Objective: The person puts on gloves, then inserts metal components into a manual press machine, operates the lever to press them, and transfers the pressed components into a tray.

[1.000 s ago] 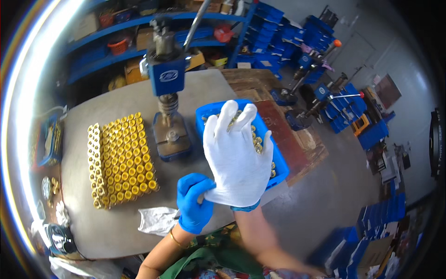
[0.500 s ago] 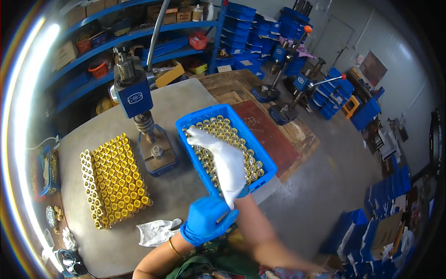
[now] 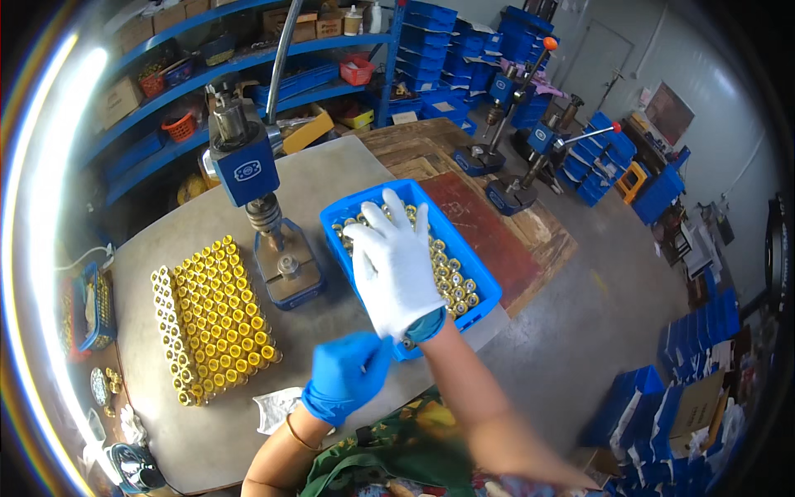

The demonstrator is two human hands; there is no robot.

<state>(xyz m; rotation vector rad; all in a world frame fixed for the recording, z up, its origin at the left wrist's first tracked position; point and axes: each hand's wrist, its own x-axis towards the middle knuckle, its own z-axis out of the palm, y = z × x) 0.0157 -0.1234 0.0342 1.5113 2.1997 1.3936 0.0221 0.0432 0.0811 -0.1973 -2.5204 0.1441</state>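
Blue shelving [image 3: 388, 79] at back, orange basket [image 3: 179, 127] and red basket [image 3: 357, 71] on it. Yellow stool [image 3: 633, 180] right, near blue bins [image 3: 660, 197].

A long, bright light [image 3: 70, 116] shines down the left side. At the back is a big blue shelf [image 3: 339, 41] with brown boxes [image 3: 327, 25], an orange basket [image 3: 179, 127] and a red basket [image 3: 356, 70] on it. Next to it, blue bins [image 3: 431, 33] are piled up high. The wall [image 3: 704, 74] is pale grey, with a door [image 3: 600, 62] and a brown board [image 3: 669, 112]. A small yellow stool [image 3: 631, 181] stands on the smooth grey floor [image 3: 571, 331]. More blue bins sit at the lower right.
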